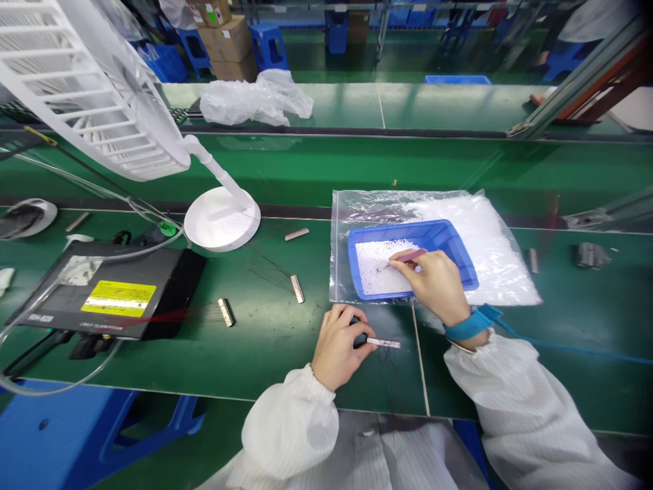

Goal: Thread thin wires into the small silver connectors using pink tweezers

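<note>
The person's left hand [341, 348] is pinching the end of a small metallic strip [385, 343] between thumb and fingertips, keeping it just above or on the green table [275, 354], which of the two being hard to tell. Thin wires are trailing near the strip. The right hand [437, 278], wearing a blue wrist strap [470, 322], is gripping a slender pink tool [412, 256] and pointing its tip into the white grains [377, 269] filling the left part of a blue tray [456, 252]. The tray is sitting on a clear plastic bag [505, 272] of white material. Three similar pieces [297, 288] are lying apart to the left, between the tray and a black box [117, 289], while a white fan [96, 82] is standing behind them.
</note>
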`<state>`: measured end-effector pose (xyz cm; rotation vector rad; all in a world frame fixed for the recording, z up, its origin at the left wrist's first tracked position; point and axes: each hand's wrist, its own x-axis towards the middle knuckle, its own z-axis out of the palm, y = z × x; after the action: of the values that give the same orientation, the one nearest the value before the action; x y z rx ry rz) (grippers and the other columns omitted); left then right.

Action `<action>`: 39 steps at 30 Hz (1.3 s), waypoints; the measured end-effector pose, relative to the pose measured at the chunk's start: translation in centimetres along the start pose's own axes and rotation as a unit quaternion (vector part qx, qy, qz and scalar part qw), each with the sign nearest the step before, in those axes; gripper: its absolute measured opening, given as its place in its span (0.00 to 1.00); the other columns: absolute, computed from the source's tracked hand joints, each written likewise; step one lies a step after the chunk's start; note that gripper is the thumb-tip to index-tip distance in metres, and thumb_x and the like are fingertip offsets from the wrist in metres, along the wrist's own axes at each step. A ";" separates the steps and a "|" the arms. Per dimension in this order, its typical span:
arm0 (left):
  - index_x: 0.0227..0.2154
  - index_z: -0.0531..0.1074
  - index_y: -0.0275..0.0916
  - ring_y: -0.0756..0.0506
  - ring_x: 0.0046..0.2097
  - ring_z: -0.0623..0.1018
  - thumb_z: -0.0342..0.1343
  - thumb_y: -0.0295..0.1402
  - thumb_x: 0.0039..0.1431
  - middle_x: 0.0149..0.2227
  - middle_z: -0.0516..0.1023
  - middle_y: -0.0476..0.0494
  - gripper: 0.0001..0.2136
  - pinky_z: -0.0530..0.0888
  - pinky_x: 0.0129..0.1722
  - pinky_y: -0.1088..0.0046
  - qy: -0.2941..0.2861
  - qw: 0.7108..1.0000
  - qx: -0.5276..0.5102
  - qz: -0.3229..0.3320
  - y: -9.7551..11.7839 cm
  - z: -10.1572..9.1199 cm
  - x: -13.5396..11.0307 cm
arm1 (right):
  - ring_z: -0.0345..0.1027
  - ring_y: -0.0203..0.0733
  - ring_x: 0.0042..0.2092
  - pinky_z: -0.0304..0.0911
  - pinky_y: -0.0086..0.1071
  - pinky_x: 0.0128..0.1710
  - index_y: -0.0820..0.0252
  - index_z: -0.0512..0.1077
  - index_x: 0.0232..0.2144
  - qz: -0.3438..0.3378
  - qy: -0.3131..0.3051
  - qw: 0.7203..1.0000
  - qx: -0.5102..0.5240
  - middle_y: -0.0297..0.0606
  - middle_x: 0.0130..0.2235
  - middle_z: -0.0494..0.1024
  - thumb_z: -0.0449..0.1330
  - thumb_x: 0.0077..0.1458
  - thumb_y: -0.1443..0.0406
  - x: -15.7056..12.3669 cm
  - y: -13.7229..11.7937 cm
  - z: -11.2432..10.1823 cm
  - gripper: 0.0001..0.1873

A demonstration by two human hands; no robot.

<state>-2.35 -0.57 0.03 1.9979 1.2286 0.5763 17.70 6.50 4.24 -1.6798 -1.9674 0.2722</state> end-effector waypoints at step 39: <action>0.29 0.75 0.43 0.43 0.47 0.67 0.64 0.30 0.51 0.41 0.73 0.49 0.04 0.64 0.45 0.64 -0.017 1.000 0.010 -0.009 0.3 -0.3 0.2 | 0.70 0.37 0.30 0.64 0.38 0.32 0.51 0.75 0.35 -0.058 -0.085 0.985 0.138 0.30 0.34 0.81 0.56 0.58 0.62 -8.6 -3.0 -0.7 0.07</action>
<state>-2.27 -0.37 0.46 2.0042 1.2349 0.5205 16.23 -2.56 4.03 -1.4003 -2.0323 0.6336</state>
